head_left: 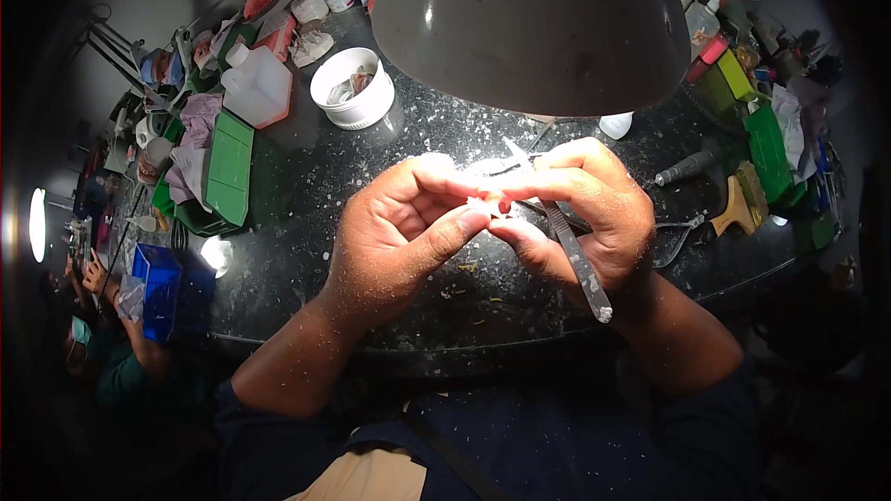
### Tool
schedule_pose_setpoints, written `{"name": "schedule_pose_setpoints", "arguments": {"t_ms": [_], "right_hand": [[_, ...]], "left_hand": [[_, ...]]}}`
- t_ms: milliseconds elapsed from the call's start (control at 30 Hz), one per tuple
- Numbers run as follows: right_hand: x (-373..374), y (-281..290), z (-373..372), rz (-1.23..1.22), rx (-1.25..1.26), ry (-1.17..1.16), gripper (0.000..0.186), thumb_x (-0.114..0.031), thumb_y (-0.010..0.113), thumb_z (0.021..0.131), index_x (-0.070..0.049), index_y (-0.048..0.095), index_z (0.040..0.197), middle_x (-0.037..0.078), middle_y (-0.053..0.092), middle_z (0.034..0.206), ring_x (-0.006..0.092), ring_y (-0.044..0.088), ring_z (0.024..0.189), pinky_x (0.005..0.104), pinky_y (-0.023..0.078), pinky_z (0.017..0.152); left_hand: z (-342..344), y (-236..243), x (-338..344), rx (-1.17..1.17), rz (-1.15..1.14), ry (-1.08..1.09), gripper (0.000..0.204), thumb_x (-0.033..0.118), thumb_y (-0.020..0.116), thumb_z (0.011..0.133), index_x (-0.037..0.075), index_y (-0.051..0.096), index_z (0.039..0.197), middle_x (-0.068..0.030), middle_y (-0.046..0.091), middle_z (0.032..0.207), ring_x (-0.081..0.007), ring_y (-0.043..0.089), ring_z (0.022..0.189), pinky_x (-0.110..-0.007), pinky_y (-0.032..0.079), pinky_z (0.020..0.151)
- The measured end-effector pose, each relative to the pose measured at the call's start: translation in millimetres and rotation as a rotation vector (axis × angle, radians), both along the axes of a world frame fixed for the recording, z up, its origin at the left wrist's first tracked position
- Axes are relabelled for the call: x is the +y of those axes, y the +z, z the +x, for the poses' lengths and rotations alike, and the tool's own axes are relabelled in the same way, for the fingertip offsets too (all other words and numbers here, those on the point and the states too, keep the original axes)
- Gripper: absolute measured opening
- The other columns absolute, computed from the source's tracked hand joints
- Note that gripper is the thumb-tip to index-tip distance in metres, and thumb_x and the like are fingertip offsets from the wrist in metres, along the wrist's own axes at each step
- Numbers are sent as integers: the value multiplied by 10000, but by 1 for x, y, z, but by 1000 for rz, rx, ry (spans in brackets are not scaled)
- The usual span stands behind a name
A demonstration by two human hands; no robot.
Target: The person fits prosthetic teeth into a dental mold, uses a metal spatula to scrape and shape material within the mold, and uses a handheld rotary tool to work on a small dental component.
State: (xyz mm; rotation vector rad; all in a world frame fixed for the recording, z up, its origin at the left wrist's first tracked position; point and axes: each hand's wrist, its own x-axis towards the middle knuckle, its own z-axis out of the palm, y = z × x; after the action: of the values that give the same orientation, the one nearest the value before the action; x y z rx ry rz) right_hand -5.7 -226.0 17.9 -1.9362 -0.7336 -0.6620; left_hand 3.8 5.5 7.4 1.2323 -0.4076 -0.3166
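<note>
Over the middle of the black worktop [427, 315], both my hands meet at a small pink-and-white piece [494, 203], brightly lit and mostly covered by fingertips. My left hand [394, 232] pinches it between thumb and fingers from the left. On the other side, my right hand [589, 209] has its thumb and index finger closed at the piece. A slim metal knife [580, 271] also lies through the right hand's grip, its pointed blade toward the far side and its handle end toward me. White dust speckles both hands. What exactly the small piece is, I cannot make out.
A large grey lamp shade [529, 28] hangs over the far side. Left stand a white round tub [353, 88], a plastic jug [258, 85], a green bin [229, 172] and a blue bin [156, 292]. Right lie pliers [682, 237] and a wooden-handled brush [735, 209]. Another person's hand [96, 274] shows far left.
</note>
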Motion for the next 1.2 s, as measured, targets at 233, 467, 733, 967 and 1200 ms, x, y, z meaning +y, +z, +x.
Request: {"name": "schedule_pose_setpoints", "arguments": {"t_ms": [233,467,733,967,1200], "right_hand": [[0,-1,0,-12,-2,4,311,-73,957,817,-49,800,1084,109,730,995,236,744,870,348,610,771],[1,-4,2,-24,-24,20,304,-72,949,829,-44,791,1086,115,720,1015,243,744,880,355,610,781],[-5,-5,5,-39,-42,-31,287,-94,936,830,-43,793,1073,124,725,977,271,719,878,381,596,778],[-3,-7,5,-10,-16,-24,260,-90,929,826,-40,799,1045,121,727,955,271,712,874,382,588,779],[-3,-6,1,-19,25,-15,267,-47,906,856,-32,799,1101,121,735,988,265,725,897,380,596,800]], "left_hand": [[1,1,1,-9,-7,-2,229,-53,685,1034,-34,654,1260,-150,740,1210,-202,745,1156,-375,604,1067],[6,-3,2,-44,45,19,212,-43,713,1053,-29,678,1261,-139,762,1192,-188,752,1136,-359,609,1048],[5,-2,1,-93,24,41,200,-48,715,1061,-41,662,1254,-174,771,1209,-215,771,1147,-372,614,1073],[2,0,-1,-144,35,60,200,-47,712,1062,-46,657,1255,-179,774,1201,-227,778,1131,-387,625,1064],[6,-2,1,-62,-56,-15,232,-30,710,1067,-42,660,1293,-176,771,1203,-225,772,1130,-386,615,1065]]}}
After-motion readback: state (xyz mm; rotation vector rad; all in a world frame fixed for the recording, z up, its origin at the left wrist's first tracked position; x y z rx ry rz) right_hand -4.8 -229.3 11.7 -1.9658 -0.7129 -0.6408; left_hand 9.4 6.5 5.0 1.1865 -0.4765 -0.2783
